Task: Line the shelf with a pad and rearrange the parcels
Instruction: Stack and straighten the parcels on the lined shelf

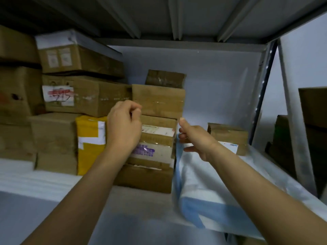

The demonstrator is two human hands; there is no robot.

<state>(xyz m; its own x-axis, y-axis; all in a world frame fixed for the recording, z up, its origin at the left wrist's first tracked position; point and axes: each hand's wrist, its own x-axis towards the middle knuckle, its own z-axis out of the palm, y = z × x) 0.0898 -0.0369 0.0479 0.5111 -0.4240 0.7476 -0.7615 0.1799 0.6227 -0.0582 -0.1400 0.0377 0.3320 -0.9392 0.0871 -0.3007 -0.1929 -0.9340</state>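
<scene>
Pad (203,175), white with blue border, lies on right part of shelf (138,197). Right hand (196,138) pinches its lifted left edge. Left hand (123,124) curled before stacked cardboard parcels (157,101); whether it grips anything, cannot tell. Small parcel (230,137) behind right hand.

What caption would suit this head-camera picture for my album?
Right hand grips the blue-edged pad on the shelf beside stacked parcels; left hand curls in front of the stack.
</scene>
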